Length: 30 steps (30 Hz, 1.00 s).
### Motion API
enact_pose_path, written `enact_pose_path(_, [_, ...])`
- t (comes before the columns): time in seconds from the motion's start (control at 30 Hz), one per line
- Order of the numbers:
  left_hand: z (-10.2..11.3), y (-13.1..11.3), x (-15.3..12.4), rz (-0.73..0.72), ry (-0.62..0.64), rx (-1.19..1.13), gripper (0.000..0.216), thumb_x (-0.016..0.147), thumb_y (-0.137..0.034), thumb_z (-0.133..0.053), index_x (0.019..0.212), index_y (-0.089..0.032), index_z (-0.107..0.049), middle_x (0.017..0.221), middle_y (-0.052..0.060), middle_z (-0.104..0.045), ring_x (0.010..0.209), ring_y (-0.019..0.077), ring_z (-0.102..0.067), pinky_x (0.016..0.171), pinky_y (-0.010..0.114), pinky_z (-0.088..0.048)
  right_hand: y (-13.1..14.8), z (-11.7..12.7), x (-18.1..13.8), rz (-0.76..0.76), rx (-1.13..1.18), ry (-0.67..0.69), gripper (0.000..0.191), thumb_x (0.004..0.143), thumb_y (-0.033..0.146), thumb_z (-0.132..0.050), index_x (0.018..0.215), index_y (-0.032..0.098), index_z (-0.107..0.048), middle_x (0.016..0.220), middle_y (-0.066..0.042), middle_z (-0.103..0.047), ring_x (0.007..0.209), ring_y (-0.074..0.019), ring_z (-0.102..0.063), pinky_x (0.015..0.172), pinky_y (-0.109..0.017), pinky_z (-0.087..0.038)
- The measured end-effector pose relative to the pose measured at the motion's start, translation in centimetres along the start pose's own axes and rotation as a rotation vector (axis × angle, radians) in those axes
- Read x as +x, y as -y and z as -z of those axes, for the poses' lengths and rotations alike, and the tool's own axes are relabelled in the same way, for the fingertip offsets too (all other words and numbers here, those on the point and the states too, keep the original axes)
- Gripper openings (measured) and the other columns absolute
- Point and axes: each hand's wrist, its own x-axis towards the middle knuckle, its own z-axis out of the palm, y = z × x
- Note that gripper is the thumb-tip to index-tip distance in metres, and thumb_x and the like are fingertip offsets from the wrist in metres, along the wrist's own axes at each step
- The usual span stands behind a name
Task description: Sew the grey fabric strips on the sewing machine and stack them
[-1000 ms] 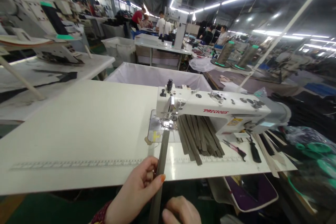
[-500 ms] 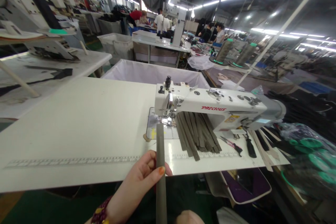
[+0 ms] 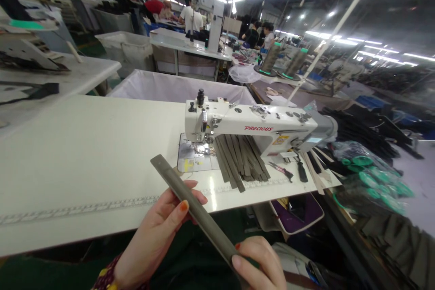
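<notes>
A long grey-green fabric strip runs diagonally between both hands, above the near edge of the white sewing table. My left hand pinches its middle between thumb and fingers. My right hand grips its lower end at the bottom of the view. The strip's free end points up and left, clear of the white sewing machine. A pile of similar strips lies fanned out under the machine's arm.
Scissors and a dark-handled tool lie right of the pile. A ruler strip runs along the table's front. A white fabric-lined bin stands behind. Green thread cones sit at the right. People work at far tables.
The strip has been pulled back from the presser foot and swung so its far end points left. My right hand has come up into view holding its lower end.
</notes>
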Motion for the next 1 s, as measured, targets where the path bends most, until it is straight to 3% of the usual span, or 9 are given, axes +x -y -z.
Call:
enact_pose_path(0.1, [0.2,0.0,-0.1,-0.014,-0.008,0.009,0.032,0.088,-0.037,-0.07,0.117,-0.026,-0.063,0.098,0.004,-0.071,0.093,0.0176,-0.062,0.082,0.025,-0.053,-0.6,0.6,0.0,0.038,0.026,0.078,0.047,0.086,0.001,-0.053,0.128,0.022,-0.059,0.099,-0.008,-0.068,0.089,-0.0197,-0.064,0.071,-0.033,-0.056])
enact_pose_path(0.23, [0.4,0.0,-0.1,-0.025,-0.011,0.015,0.029,0.087,-0.037,-0.07,0.113,-0.027,-0.064,0.098,0.003,-0.071,0.092,0.0174,-0.062,0.082,0.024,-0.054,-0.8,0.6,0.2,0.037,0.045,0.081,0.055,0.083,0.0,-0.055,0.132,0.024,-0.057,0.1,-0.009,-0.068,0.089,-0.0202,-0.064,0.071,-0.034,-0.056])
enact_pose_path(0.4, [0.5,-0.2,0.2,-0.097,0.036,0.052,0.018,0.088,-0.037,-0.069,0.102,-0.026,-0.065,0.096,0.0,-0.067,0.081,0.0129,-0.059,0.073,0.019,-0.053,-0.3,-1.1,0.3,-0.057,0.166,-0.059,0.039,0.088,0.011,-0.061,0.124,0.026,-0.063,0.092,-0.008,-0.07,0.079,-0.0202,-0.064,0.065,-0.033,-0.053])
enact_pose_path(0.47, [0.6,-0.2,0.3,-0.116,0.031,0.057,0.014,0.089,-0.036,-0.067,0.098,-0.025,-0.066,0.091,-0.001,-0.065,0.071,0.0102,-0.057,0.066,0.018,-0.052,-0.1,-2.0,0.3,-0.241,0.356,-0.177,0.023,0.092,0.023,-0.062,0.114,0.027,-0.068,0.082,-0.006,-0.069,0.071,-0.0185,-0.063,0.06,-0.031,-0.05])
enact_pose_path(0.53, [0.7,-0.2,0.4,-0.123,-0.028,0.06,0.015,0.09,-0.037,-0.065,0.1,-0.025,-0.066,0.089,-0.002,-0.065,0.066,0.0094,-0.056,0.063,0.018,-0.052,0.1,-2.6,0.2,-0.604,0.599,-0.246,0.014,0.091,0.036,-0.065,0.1,0.026,-0.072,0.071,-0.003,-0.067,0.062,-0.0148,-0.059,0.056,-0.026,-0.045])
enact_pose_path(0.6, [0.8,-0.1,0.4,-0.148,-0.097,0.085,0.02,0.09,-0.038,-0.065,0.105,-0.025,-0.067,0.089,0.0,-0.066,0.066,0.0104,-0.058,0.063,0.019,-0.053,0.2,-2.8,0.3,-0.987,0.813,-0.275,0.023,0.083,0.046,-0.073,0.088,0.023,-0.073,0.062,-0.001,-0.063,0.055,-0.011,-0.054,0.052,-0.022,-0.04])
enact_pose_path(0.67, [1.1,0.1,0.3,-0.168,-0.133,0.127,0.026,0.089,-0.039,-0.067,0.11,-0.024,-0.067,0.093,0.002,-0.068,0.069,0.0123,-0.06,0.067,0.022,-0.055,0.4,-2.8,0.6,-1.219,0.949,-0.298,0.032,0.074,0.05,-0.08,0.082,0.02,-0.072,0.058,0.0,-0.061,0.05,-0.0082,-0.05,0.049,-0.019,-0.036])
enact_pose_path(0.77, [1.7,0.5,0.2,-0.158,-0.145,0.176,0.028,0.087,-0.039,-0.069,0.11,-0.024,-0.067,0.099,0.004,-0.069,0.076,0.0151,-0.063,0.073,0.024,-0.057,0.4,-2.8,1.1,-1.313,1.004,-0.335,0.036,0.068,0.049,-0.085,0.079,0.017,-0.071,0.055,0.002,-0.058,0.046,-0.0063,-0.046,0.046,-0.018,-0.032])
enact_pose_path(1.0, [1.6,0.5,0.1,-0.167,-0.165,0.158,0.026,0.082,-0.039,-0.074,0.102,-0.022,-0.071,0.094,0.004,-0.071,0.073,0.0154,-0.065,0.071,0.024,-0.057,0.3,-2.9,1.3,-1.307,0.984,-0.354,0.039,0.065,0.05,-0.086,0.081,0.017,-0.071,0.055,0.002,-0.058,0.049,-0.0065,-0.047,0.047,-0.018,-0.033])
